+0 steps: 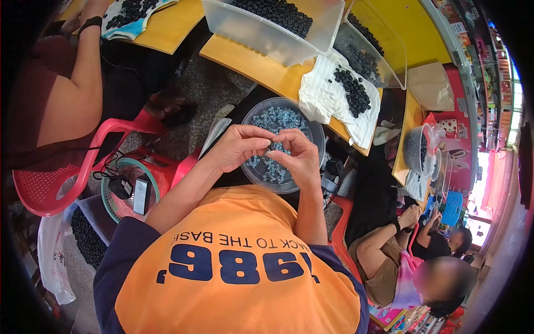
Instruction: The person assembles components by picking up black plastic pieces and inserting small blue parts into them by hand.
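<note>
My left hand and my right hand meet fingertip to fingertip. Pinched between them is a small dark piece, mostly hidden by the fingers; its exact kind cannot be made out. Below both hands sits a round clear plastic tub that holds many small bluish, see-through pieces. Beyond the tub, a white cloth lies over the table edge with a pile of small black ring-like parts on it.
A clear bin of black parts stands on the yellow table. Beside it is another clear box. At left are a red chair and a green-rimmed basket with a phone-like object. Other people sit left and right.
</note>
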{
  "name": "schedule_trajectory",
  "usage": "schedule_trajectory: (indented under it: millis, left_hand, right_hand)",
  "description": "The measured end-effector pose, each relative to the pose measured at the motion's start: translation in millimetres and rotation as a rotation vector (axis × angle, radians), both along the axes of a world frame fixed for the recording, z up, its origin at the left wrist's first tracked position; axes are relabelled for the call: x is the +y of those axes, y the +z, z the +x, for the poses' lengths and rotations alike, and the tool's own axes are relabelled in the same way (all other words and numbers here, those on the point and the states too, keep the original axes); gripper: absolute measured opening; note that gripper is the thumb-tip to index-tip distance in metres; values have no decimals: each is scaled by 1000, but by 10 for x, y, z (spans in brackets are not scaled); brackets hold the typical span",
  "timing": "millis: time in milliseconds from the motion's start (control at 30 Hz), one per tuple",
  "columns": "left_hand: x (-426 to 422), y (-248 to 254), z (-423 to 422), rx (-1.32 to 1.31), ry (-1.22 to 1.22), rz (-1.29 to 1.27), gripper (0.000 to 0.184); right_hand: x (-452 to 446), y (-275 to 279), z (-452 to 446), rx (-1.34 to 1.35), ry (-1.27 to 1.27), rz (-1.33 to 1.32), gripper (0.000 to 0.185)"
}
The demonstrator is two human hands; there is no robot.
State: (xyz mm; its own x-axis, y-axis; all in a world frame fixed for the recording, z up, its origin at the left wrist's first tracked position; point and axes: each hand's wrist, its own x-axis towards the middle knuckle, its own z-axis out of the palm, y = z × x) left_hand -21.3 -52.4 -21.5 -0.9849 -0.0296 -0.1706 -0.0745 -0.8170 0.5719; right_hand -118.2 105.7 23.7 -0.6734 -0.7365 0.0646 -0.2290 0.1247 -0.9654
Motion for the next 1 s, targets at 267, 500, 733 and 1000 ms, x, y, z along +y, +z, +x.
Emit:
schedule_trajectory:
  millis: [267,500,733,1000]
  left_hand:
    - [-19,53,-9,62,-68,64,33]
    - [46,-50,-38,-28,97,124,19]
    - [62,-69,-33,-38,153,110,14]
    - [44,-27,-35,-94,137,76,15]
  right_hand:
    - [27,-12,-5,-459,177,-165,40]
    - [-64,130,212,339,-178,33,25]
    - [-102,54,245,184,-311,-14,16]
    - [-100,51,252,198,-284,-10,15]
